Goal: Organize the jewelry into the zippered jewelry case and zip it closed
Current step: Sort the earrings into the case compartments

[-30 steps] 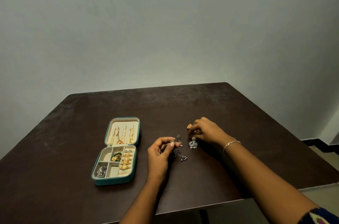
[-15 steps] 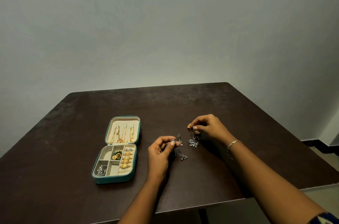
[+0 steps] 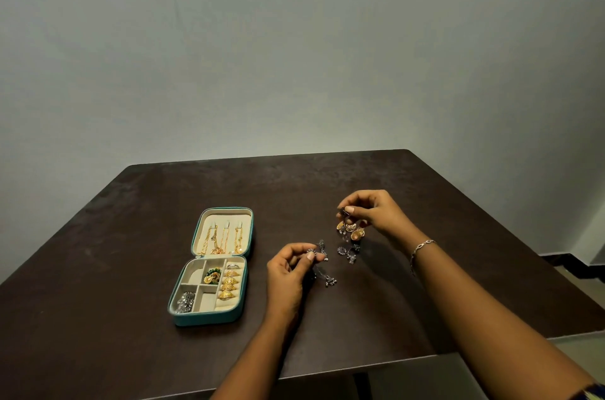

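Step in hand: the person is sorting loose jewelry on the desk (image 3: 458, 236), with pieces gathered in both hands and none yet travelling to the case.

The jewelry case (image 3: 209, 320) is lying open, unzipped, at the left of the desk, well apart from both hands. Gold chains (image 3: 222, 241) are hanging in its lid. Gold rings (image 3: 229, 283) are sitting in the right-hand row, and a silver cluster (image 3: 185, 301) is filling the near-left compartment. Some compartments are showing bare lining.

The left hand (image 3: 288, 272) is hovering low, palm turned inward, its fingers (image 3: 309, 255) pinching a silver dangling piece (image 3: 324, 272) that is trailing down toward the desk.

The right hand (image 3: 376, 213) is raised higher and farther back, wrist bent, a bracelet (image 3: 420, 250) on it. Its fingers (image 3: 349, 209) are pinching a bunch of gold earrings (image 3: 351, 229) from above. Dark silver pieces (image 3: 348, 254) are showing just below. Whether they are resting on the desk or hanging cannot be told.

Judgement: the next move is calling for one hand to carry its load left to a bare compartment and lower it in without snagging. Zipping is some way off.
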### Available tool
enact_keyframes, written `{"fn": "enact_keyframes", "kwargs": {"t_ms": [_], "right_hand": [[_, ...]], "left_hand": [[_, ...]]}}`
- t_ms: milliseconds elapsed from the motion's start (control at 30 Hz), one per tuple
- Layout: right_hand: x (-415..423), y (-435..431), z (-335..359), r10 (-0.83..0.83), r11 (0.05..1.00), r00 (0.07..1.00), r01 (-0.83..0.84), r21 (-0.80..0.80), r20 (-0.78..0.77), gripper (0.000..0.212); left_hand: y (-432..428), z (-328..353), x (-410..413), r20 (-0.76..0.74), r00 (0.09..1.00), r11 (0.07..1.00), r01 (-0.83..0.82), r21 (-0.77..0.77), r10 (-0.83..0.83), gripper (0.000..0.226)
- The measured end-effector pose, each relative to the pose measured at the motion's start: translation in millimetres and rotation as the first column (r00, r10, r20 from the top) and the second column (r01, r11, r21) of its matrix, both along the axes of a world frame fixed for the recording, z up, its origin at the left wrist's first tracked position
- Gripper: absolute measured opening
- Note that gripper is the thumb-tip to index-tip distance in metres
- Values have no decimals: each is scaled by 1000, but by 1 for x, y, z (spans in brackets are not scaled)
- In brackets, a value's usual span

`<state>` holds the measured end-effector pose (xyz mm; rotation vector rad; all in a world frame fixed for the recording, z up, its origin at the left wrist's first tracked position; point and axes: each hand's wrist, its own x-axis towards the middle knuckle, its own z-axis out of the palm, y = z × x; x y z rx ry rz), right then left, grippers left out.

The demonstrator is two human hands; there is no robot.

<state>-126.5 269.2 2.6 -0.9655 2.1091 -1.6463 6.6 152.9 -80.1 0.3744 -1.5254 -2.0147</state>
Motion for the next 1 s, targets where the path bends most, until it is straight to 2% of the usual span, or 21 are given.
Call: {"fn": "enact_keyframes", "kwargs": {"t_ms": [467, 533, 633, 700, 800, 900, 1000], "right_hand": [[13, -6, -16, 94, 974, 995, -100, 202, 41, 13], [9, -5, -19, 28, 975, 1000, -26, 221, -4, 14], [1, -3, -27, -125, 921, 965, 200, 335, -231, 15], [1, -2, -32, -116, 872, 942, 248, 422, -314, 10], [6, -5, -41, -65, 818, 929, 260, 514, -365, 8], [10, -7, -48, -89, 778, 908, 320, 540, -410, 5], [11, -4, -49, -137, 818, 913, 323, 477, -384, 12]], "left_hand": [[0, 0, 1, 1, 1000, 1000, 0, 27, 0, 14], [0, 0, 1, -6, 1000, 999, -2, 36, 3, 14], [0, 0, 0, -11, 1000, 999, 1, 32, -1, 13], [0, 0, 0, -9, 1000, 1000, 3, 28, -3, 13], [0, 0, 0, -10, 1000, 999, 1, 35, -1, 13], [0, 1, 0, -11, 1000, 999, 0, 35, 1, 13], [0, 1, 1, -11, 1000, 1000, 0, 28, 0, 13]]}}
